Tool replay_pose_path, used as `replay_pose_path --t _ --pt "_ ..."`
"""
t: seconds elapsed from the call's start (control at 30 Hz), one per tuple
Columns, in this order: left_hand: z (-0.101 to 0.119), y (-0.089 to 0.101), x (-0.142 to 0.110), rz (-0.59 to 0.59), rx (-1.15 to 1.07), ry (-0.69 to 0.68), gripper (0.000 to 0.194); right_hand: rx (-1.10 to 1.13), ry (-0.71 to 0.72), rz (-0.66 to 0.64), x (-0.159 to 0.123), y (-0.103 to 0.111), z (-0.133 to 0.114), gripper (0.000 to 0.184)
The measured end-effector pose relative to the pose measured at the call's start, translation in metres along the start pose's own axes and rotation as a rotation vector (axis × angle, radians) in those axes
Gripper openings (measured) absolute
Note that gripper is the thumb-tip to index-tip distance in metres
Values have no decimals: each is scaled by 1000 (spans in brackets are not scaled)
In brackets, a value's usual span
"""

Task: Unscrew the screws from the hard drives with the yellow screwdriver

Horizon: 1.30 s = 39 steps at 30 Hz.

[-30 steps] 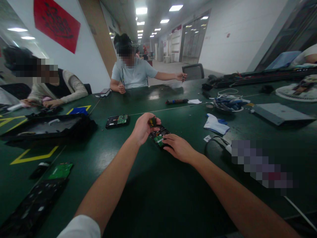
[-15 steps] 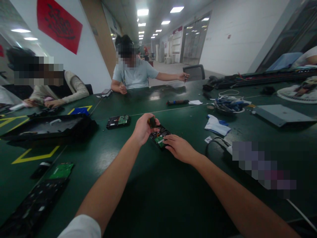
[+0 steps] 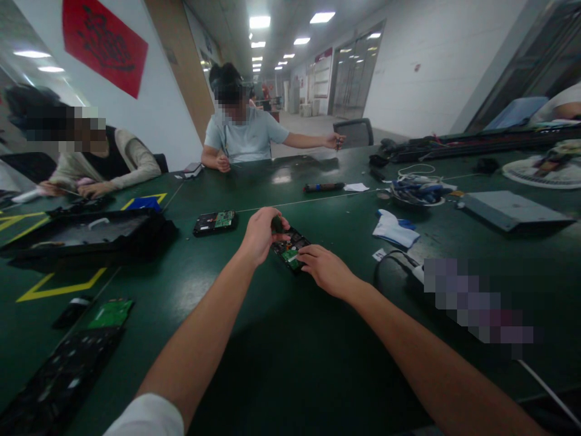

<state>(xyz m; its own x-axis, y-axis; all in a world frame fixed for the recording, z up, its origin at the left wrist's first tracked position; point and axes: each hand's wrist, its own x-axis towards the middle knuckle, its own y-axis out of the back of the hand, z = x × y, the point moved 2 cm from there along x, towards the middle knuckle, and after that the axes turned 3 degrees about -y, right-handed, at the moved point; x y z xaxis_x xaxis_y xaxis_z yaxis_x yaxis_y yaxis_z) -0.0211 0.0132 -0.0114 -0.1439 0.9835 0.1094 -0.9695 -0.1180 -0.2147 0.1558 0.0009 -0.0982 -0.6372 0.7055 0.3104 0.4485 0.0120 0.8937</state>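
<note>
So the open-frame electronic unit point(image 3: 292, 257) sits flat on the glossy dark green tabletop point(image 3: 231, 369), black rectangular casing with a green circuit board at the near end. Its long axis slants from far left to near right. Left hand point(image 3: 260, 235) has its grip clamped round a stubby dark tool point(image 3: 276, 224) above it; right hand's point(image 3: 327, 270) fingertips touch the near-right edge, can't tell if they're pinching. Shallow black housing point(image 3: 91, 233) on the left holds a pale curved piece point(image 3: 98, 223); round bowl point(image 3: 420, 202) on the right's heaped with bluish fabric point(image 3: 415, 189).
</note>
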Motion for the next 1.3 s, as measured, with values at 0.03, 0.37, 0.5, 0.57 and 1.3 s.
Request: replay_pose_path --t 0.03,0.37,0.5,0.57,1.3 --pt "-1 1 1 32 67 -58 13 -6 2 -2 0 0 0 31" --pt "0 -1 -3 -17 384 -224 13 -96 68 -15 1 2 -8 29" --pt "0 -6 -5 -136 -51 77 15 -103 71 -36 -1 8 -12 28" --pt "0 -7 -5 -173 -128 154 15 -99 74 -36 -2 9 -12 28" --pt "7 -3 -6 -161 185 -44 20 -57 -24 -12 -4 10 -16 30"
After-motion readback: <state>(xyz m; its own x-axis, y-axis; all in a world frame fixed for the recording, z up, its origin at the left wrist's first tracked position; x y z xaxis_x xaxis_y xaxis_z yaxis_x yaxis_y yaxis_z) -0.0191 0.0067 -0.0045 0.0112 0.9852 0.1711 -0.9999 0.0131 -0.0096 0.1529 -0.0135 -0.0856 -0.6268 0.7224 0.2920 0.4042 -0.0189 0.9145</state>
